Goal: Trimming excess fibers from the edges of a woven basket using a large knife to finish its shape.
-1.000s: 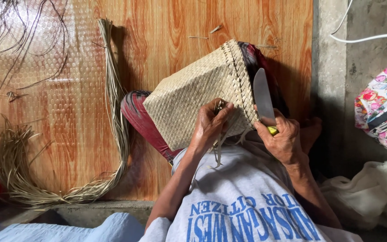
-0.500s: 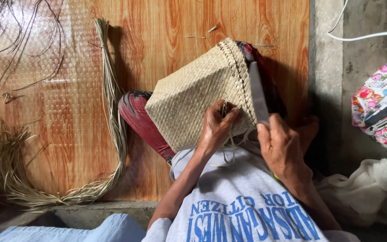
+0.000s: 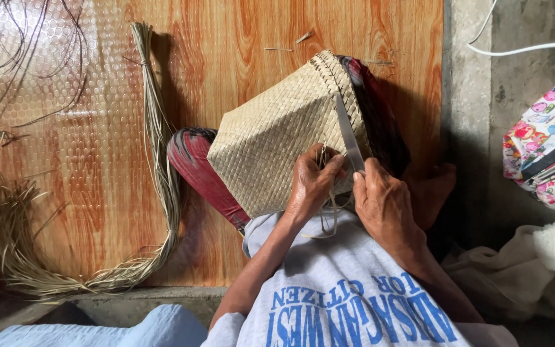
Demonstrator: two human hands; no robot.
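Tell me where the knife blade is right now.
In the head view, the long silver knife blade lies flat against the pale woven straw basket, right of centre, rising from the right hand beside the left hand.

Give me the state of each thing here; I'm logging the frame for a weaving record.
Woven basket: tilted on the lap, loose strands at its near edge.
Knife: blade flat against the basket, in the right hand.
Left hand: pinching the loose strands.
Straw bundle: lying curved on the floor, frayed at one end.
Floral bag: partly in view; open or shut unclear.
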